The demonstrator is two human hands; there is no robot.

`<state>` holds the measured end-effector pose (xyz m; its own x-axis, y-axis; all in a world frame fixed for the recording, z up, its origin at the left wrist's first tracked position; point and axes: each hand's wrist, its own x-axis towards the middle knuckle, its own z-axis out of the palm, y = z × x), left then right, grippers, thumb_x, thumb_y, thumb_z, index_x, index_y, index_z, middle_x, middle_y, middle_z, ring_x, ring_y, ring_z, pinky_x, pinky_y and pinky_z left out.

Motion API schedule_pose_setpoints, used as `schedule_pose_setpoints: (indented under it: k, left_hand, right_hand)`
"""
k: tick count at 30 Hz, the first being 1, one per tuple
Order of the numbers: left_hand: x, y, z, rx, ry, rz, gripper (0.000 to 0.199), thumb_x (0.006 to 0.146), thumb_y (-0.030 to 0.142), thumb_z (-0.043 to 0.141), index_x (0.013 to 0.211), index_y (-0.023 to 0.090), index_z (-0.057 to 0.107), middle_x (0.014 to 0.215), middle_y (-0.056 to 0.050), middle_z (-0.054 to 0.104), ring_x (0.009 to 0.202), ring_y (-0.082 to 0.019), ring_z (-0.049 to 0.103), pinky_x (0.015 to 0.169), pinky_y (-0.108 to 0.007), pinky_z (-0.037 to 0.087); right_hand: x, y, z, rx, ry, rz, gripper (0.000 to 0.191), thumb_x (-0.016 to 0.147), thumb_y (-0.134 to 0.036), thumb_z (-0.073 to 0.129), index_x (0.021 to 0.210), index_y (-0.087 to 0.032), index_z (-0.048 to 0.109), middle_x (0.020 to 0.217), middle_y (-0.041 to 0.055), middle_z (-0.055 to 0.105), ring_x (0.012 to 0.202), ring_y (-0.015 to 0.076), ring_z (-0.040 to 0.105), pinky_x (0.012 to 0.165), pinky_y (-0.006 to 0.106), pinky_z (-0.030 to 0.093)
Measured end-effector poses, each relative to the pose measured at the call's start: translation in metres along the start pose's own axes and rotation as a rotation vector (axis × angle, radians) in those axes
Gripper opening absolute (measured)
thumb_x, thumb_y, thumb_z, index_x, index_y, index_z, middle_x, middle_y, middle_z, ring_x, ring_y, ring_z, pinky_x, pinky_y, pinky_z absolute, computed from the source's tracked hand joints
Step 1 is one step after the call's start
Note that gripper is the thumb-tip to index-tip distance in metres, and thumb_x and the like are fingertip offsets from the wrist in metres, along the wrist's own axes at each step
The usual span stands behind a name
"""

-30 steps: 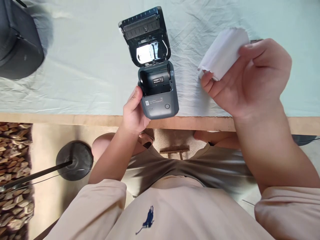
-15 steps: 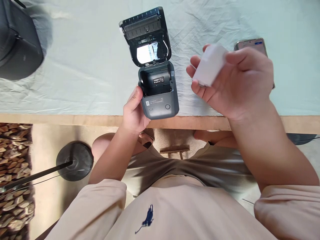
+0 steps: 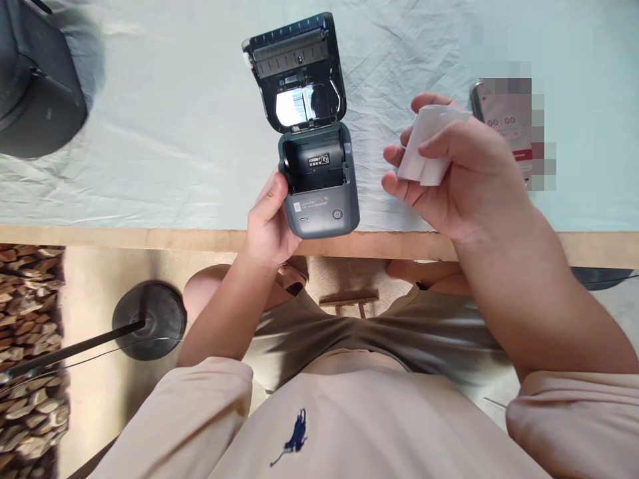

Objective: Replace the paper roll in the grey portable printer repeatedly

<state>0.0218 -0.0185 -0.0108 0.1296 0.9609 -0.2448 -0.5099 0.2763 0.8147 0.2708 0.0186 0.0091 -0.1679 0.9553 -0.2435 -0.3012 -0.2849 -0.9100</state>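
Note:
A dark grey label printer (image 3: 322, 209) is held near the table's front edge by my left hand (image 3: 272, 216), whose thumb lies on its left side. The printer's lid (image 3: 299, 73) stands raised, and the compartment beneath it holds no roll; a small printed label shows inside. To the right, my right hand (image 3: 464, 166) grips a white paper piece (image 3: 432, 143), which looks like a small roll or folded strip, between thumb and fingers. A gap separates the paper from the printer.
Behind my right hand lies a phone (image 3: 516, 143), partly pixelated. A black bag (image 3: 42, 86) stands at the far left on the cloth-covered table (image 3: 174, 120). Below the wooden table edge (image 3: 124, 238), a round black stand base (image 3: 150, 320) rests on the floor.
My right hand has turned slightly and its thumb has moved onto the paper, whose loose end now shows. The printer has shifted slightly right. The phone's screen shows differently.

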Motion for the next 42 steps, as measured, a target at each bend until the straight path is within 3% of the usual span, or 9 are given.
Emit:
schedule_pose_setpoints:
  k: [8, 14, 17, 20, 25, 30, 33, 37, 42]
  left_hand:
    - [0.0, 0.0, 0.001, 0.01, -0.034, 0.017, 0.038, 0.104, 0.055, 0.063, 0.121, 0.024, 0.077, 0.15, -0.011, 0.074, 0.165, -0.039, 0.048, 0.129, -0.055, 0.054]
    - [0.0, -0.001, -0.002, 0.019, -0.067, 0.024, 0.042, 0.101, 0.056, 0.069, 0.127, 0.024, 0.076, 0.149, -0.012, 0.074, 0.161, -0.04, 0.054, 0.128, -0.055, 0.054]
    - [-0.001, -0.001, -0.001, 0.037, -0.073, 0.018, 0.042, 0.1, 0.056, 0.072, 0.126, 0.024, 0.076, 0.143, -0.01, 0.077, 0.16, -0.039, 0.055, 0.128, -0.053, 0.055]
    - [-0.002, -0.001, 0.001, 0.075, -0.078, 0.016, 0.042, 0.095, 0.057, 0.078, 0.124, 0.026, 0.076, 0.138, -0.008, 0.079, 0.162, -0.038, 0.053, 0.129, -0.051, 0.054]
    - [-0.003, -0.002, 0.001, 0.088, -0.09, 0.029, 0.055, 0.084, 0.058, 0.09, 0.126, 0.026, 0.074, 0.132, -0.009, 0.079, 0.159, -0.039, 0.055, 0.127, -0.052, 0.055]
    - [-0.008, -0.002, 0.002, 0.139, -0.097, 0.038, 0.06, 0.082, 0.061, 0.091, 0.128, 0.028, 0.074, 0.129, -0.009, 0.079, 0.159, -0.041, 0.055, 0.126, -0.052, 0.055]
    - [-0.01, -0.003, 0.003, 0.154, -0.087, 0.043, 0.059, 0.084, 0.064, 0.089, 0.13, 0.03, 0.074, 0.133, -0.008, 0.077, 0.161, -0.041, 0.052, 0.126, -0.053, 0.055]
    - [-0.007, -0.004, 0.003, 0.132, -0.071, 0.044, 0.046, 0.089, 0.061, 0.083, 0.123, 0.029, 0.075, 0.128, -0.006, 0.078, 0.162, -0.039, 0.051, 0.127, -0.051, 0.055]
    - [-0.003, -0.002, 0.0, 0.078, -0.048, 0.028, 0.033, 0.094, 0.054, 0.074, 0.112, 0.026, 0.074, 0.113, -0.007, 0.079, 0.156, -0.037, 0.057, 0.124, -0.052, 0.057]
  right_hand:
    - [-0.01, 0.004, 0.02, -0.125, 0.018, -0.107, 0.053, 0.082, -0.047, 0.091, 0.121, -0.037, 0.057, 0.116, 0.001, 0.072, 0.124, 0.0269, 0.073, 0.08, 0.04, 0.069]
    - [-0.009, 0.001, 0.022, -0.239, -0.001, -0.201, 0.063, 0.074, -0.035, 0.092, 0.127, -0.04, 0.058, 0.108, 0.0, 0.067, 0.114, 0.0256, 0.075, 0.084, 0.038, 0.069]
    - [-0.014, -0.006, 0.028, -0.319, -0.041, -0.302, 0.066, 0.078, -0.036, 0.086, 0.136, -0.042, 0.054, 0.129, 0.0002, 0.067, 0.115, 0.023, 0.073, 0.088, 0.037, 0.069]
    - [-0.023, -0.014, 0.039, -0.485, -0.023, -0.529, 0.057, 0.083, -0.031, 0.081, 0.135, -0.041, 0.056, 0.151, -0.0011, 0.059, 0.12, 0.0211, 0.069, 0.086, 0.033, 0.067]
    - [-0.029, -0.015, 0.059, -0.951, -0.019, -0.782, 0.035, 0.093, -0.013, 0.064, 0.121, -0.035, 0.065, 0.127, 0.0027, 0.07, 0.116, 0.0249, 0.069, 0.093, 0.04, 0.062]
    - [-0.021, -0.007, 0.068, -1.317, -0.03, -0.646, 0.033, 0.092, -0.002, 0.054, 0.105, -0.03, 0.065, 0.114, 0.0053, 0.074, 0.102, 0.0276, 0.072, 0.091, 0.042, 0.057]
    - [-0.018, -0.003, 0.069, -1.404, -0.021, -0.648, 0.025, 0.095, -0.004, 0.054, 0.092, -0.027, 0.06, 0.097, 0.0045, 0.074, 0.1, 0.0275, 0.071, 0.098, 0.044, 0.054]
    - [-0.02, 0.004, 0.068, -1.403, 0.024, -0.847, 0.027, 0.104, -0.012, 0.047, 0.082, -0.026, 0.056, 0.08, 0.0028, 0.07, 0.091, 0.0262, 0.07, 0.091, 0.045, 0.05]
    - [-0.029, 0.018, 0.067, -1.336, -0.054, -0.988, 0.025, 0.106, -0.018, 0.051, 0.084, -0.027, 0.061, 0.087, -0.0004, 0.076, 0.092, 0.0236, 0.07, 0.086, 0.044, 0.047]
